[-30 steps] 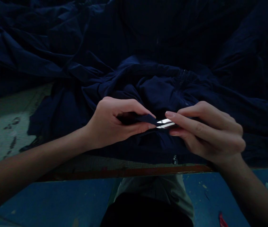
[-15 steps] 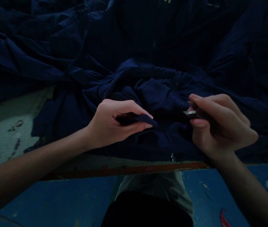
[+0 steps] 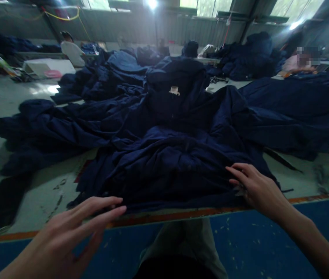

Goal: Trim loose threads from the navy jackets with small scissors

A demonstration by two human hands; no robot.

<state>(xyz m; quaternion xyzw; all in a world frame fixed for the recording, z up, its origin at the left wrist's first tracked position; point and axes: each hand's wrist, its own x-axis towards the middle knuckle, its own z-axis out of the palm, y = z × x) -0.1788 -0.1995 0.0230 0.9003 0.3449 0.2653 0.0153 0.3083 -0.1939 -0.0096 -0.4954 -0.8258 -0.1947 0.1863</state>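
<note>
A dark navy hooded jacket (image 3: 178, 155) lies spread and rumpled on the table, its lower edge close to the table's front edge. Inside the hood part a small white label (image 3: 174, 90) shows. My left hand (image 3: 74, 228) hovers at the front edge, left of the hem, with fingers stretched apart and nothing in them. Over the jacket's lower right part is my right hand (image 3: 254, 186), its fingers bent. Small metal thread snips (image 3: 240, 190) show dimly beneath those fingers, mostly hidden and blurred.
More navy garments lie heaped behind (image 3: 123, 66) and to the right (image 3: 292, 104). A black strip (image 3: 4, 201) lies on the pale table (image 3: 43, 193) at left. The table's brown front edge (image 3: 181, 214) runs before me. Two people (image 3: 71, 52) (image 3: 298, 64) sit farther back.
My left hand has let go of the cloth fold and moved left and down, its fingers opening. The right hand has lowered onto the jacket. The view has tilted up, showing the room.
</note>
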